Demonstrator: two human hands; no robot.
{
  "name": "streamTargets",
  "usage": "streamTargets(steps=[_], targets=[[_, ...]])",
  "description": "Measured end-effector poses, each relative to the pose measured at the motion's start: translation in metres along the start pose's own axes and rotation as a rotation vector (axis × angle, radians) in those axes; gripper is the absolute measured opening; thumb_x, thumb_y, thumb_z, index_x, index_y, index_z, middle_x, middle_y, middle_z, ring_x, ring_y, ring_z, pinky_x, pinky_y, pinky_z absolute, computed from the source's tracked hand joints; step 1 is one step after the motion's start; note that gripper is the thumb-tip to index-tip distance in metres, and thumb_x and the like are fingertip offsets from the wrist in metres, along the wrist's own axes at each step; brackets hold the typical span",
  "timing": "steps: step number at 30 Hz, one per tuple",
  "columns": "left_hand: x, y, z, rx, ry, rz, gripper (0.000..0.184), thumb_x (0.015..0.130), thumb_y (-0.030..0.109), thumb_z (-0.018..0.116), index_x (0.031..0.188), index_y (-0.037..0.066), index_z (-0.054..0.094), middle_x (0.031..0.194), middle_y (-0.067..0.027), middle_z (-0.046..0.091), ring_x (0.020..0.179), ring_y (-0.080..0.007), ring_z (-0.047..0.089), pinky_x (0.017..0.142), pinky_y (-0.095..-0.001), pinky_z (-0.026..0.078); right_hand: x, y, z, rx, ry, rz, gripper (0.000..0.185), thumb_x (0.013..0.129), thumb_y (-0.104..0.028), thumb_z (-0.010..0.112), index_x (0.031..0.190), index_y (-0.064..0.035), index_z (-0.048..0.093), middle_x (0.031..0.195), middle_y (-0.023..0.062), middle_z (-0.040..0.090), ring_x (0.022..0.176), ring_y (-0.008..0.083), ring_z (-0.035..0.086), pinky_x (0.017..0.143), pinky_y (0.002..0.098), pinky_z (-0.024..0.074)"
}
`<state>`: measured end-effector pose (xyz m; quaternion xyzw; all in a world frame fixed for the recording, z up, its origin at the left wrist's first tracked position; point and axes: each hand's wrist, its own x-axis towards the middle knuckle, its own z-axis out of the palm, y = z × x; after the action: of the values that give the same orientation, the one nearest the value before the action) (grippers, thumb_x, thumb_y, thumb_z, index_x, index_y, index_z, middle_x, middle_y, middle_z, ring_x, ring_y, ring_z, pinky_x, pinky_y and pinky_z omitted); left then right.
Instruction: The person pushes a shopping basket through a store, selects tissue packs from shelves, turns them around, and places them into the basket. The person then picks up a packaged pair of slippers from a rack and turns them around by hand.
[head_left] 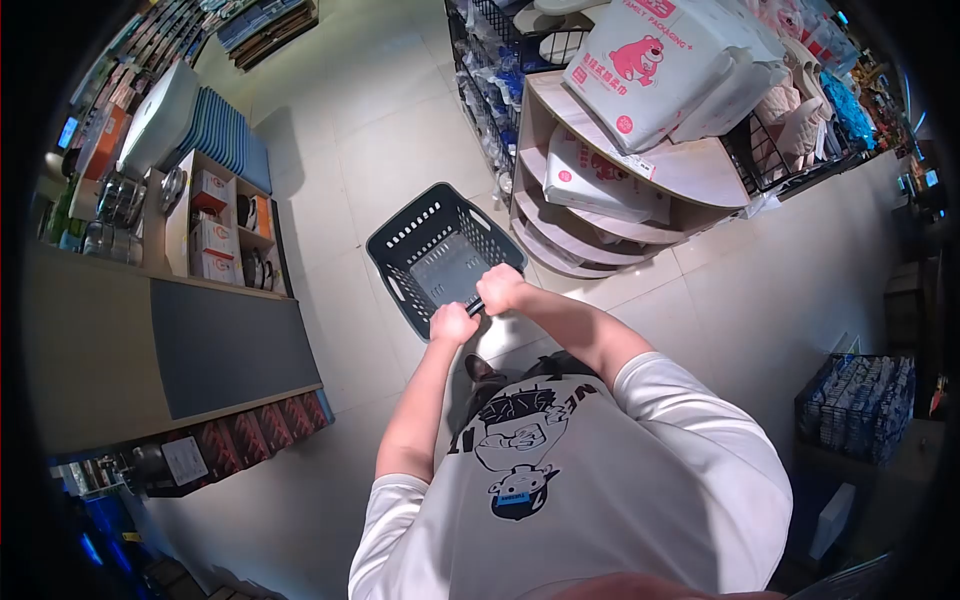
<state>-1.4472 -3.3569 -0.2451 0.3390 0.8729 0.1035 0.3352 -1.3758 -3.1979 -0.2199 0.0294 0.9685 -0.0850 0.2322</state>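
A dark grey shopping basket with slotted walls is in front of me over the tiled floor, and nothing shows inside it. My left hand is closed round its black handle at the near side. On the same handle, a little further right and forward, my right hand is closed too. Both forearms reach forward from white sleeves. Below my hands a dark shoe shows on the floor.
A rounded wooden shelf with white-and-pink packages stands at the front right, beside wire racks. On the left are a counter and a shelf of boxed goods. A blue-and-white stack stands at the right.
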Motion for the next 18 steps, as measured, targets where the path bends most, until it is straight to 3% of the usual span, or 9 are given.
streamTargets(steps=[10,18], targets=[[0.045,-0.041,-0.069,0.134,-0.049,0.100,0.037,0.078,0.038,0.071,0.098,0.007,0.079,0.100,-0.0191,0.075,0.097,-0.0346,0.072,0.091,-0.0434,0.057,0.056,-0.025,-0.027,0.124,-0.041,0.198,0.024,0.068,-0.023,0.067,0.083,-0.0070,0.077,0.087,0.0172,0.075,0.088,0.0322,0.074,0.080,0.0418,0.0576],[0.096,-0.050,-0.092,0.157,-0.070,0.115,0.035,0.080,0.040,0.069,0.100,0.013,0.079,0.100,-0.0193,0.074,0.096,-0.0370,0.072,0.091,-0.0458,0.057,0.099,0.002,-0.028,0.124,0.285,0.160,0.019,0.064,-0.022,0.068,0.072,-0.0072,0.076,0.073,0.0165,0.072,0.070,0.0345,0.073,0.066,0.0431,0.0577]])
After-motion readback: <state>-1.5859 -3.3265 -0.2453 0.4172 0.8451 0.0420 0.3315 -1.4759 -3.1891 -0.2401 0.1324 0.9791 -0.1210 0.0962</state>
